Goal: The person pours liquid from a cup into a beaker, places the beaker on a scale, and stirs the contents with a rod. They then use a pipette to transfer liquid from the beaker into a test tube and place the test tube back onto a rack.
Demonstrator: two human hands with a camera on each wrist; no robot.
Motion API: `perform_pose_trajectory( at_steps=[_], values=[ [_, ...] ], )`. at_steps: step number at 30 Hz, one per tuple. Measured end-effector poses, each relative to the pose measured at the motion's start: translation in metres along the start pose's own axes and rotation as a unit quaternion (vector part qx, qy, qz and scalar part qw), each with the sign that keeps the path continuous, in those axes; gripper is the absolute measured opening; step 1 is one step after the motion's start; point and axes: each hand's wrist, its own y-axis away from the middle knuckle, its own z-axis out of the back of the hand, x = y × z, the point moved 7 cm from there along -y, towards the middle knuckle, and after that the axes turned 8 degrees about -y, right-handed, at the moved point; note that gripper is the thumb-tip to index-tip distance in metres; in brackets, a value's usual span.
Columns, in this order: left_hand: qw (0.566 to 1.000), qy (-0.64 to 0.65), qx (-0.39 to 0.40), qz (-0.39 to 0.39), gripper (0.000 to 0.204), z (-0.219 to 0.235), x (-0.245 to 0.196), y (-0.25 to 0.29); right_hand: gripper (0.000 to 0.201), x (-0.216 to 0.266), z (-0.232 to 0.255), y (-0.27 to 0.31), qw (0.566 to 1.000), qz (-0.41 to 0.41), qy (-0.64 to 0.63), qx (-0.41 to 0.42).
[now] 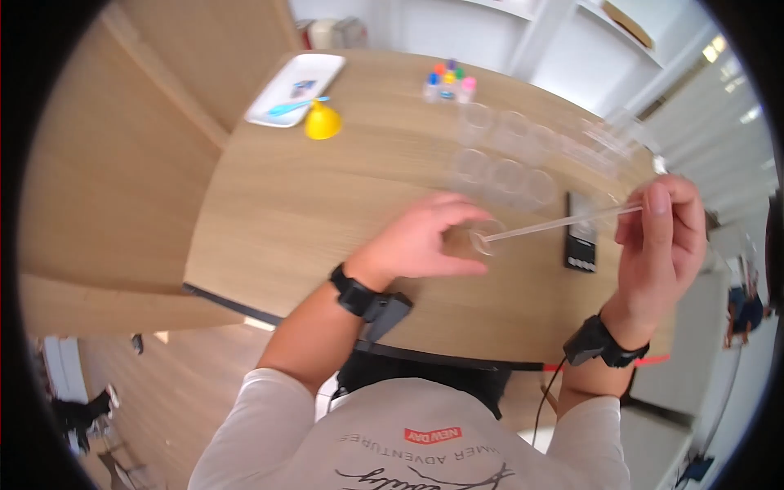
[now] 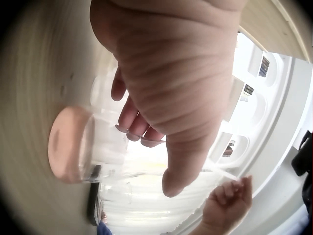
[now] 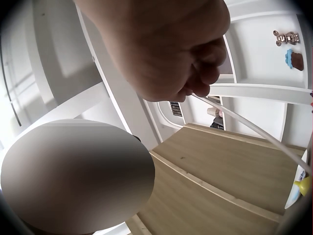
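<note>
My right hand (image 1: 665, 237) pinches one end of a long, thin clear rod (image 1: 539, 227) between thumb and fingers. The rod slants down to the left, and its far tip overlaps the rim of a small clear cup (image 1: 488, 247). Around the near side of that cup, my left hand (image 1: 416, 241) is held with thumb and fingers spread apart. In the left wrist view the cup (image 2: 68, 144) stands on the table with a pinkish tint at its base, and the left fingers (image 2: 128, 113) are extended beside it. The right wrist view shows the rod (image 3: 259, 131) leaving the curled fingers.
Two rows of clear cups (image 1: 506, 175) stand beyond the hands, with clear plastic pieces (image 1: 600, 147) at the right. A black device (image 1: 581, 245) lies under the rod. Small colour-capped bottles (image 1: 447, 86), a yellow funnel (image 1: 323, 122) and a white tray (image 1: 282, 86) are farther back.
</note>
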Motion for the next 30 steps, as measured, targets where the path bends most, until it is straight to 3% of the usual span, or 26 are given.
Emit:
perform_pose_trajectory(
  at_steps=[3, 5, 7, 9, 10, 12, 16, 19, 21, 22, 24, 25, 27, 30],
  values=[
    [1.0, -0.009, -0.003, -0.024, 0.056, -0.002, 0.005, 0.001, 0.007, -0.019, -0.012, 0.004, 0.998, -0.042, 0.034, -0.031],
    [0.999, 0.008, -0.01, -0.043, 0.054, 0.001, 0.004, 0.005, 0.005, -0.029, -0.026, 0.005, 0.992, -0.083, 0.076, 0.062],
    [0.997, 0.035, -0.024, -0.057, 0.051, -0.001, 0.002, 0.002, 0.004, -0.036, -0.03, 0.002, 0.987, -0.075, 0.105, 0.091],
    [0.997, 0.062, -0.022, -0.046, 0.049, -0.002, 0.004, 0.002, 0.004, -0.041, -0.049, 0.004, 0.943, -0.067, 0.21, 0.249],
    [0.996, 0.086, -0.016, -0.032, 0.048, -0.004, 0.006, 0.003, 0.004, -0.043, -0.048, 0.001, 0.941, -0.072, 0.22, 0.246],
    [0.995, 0.084, -0.026, -0.041, 0.045, -0.006, 0.007, 0.002, 0.007, -0.05, -0.057, 0.003, 0.907, -0.047, 0.248, 0.338],
    [0.996, 0.077, -0.024, -0.041, 0.043, -0.007, 0.008, 0.003, 0.011, -0.06, -0.049, 0.002, 0.899, -0.057, 0.253, 0.354],
    [0.997, 0.065, -0.021, -0.027, 0.044, -0.006, 0.007, 0.003, 0.013, -0.06, -0.046, -0.003, 0.918, 0.006, 0.288, 0.272],
    [0.998, 0.062, -0.015, -0.023, 0.045, -0.006, 0.007, 0.003, 0.011, -0.063, -0.056, 0.005, 0.91, 0.005, 0.209, 0.358],
    [0.998, 0.06, -0.017, -0.016, 0.045, -0.006, 0.008, 0.003, 0.011, -0.064, -0.056, 0.005, 0.912, 0.004, 0.207, 0.355],
    [0.998, 0.059, -0.018, -0.008, 0.045, -0.005, 0.008, 0.004, 0.012, -0.06, -0.05, -0.002, 0.929, 0.029, 0.249, 0.272],
    [0.997, 0.073, -0.012, -0.006, 0.046, -0.006, 0.008, 0.003, 0.012, -0.061, -0.048, -0.002, 0.93, 0.027, 0.248, 0.271],
    [0.996, 0.088, -0.004, -0.006, 0.047, -0.007, 0.007, 0.002, 0.012, -0.064, -0.054, 0.005, 0.908, 0.017, 0.221, 0.355],
    [0.996, 0.086, -0.01, -0.016, 0.048, -0.008, 0.005, 0.002, 0.012, -0.066, -0.055, 0.004, 0.936, 0.002, 0.185, 0.3]
  ],
)
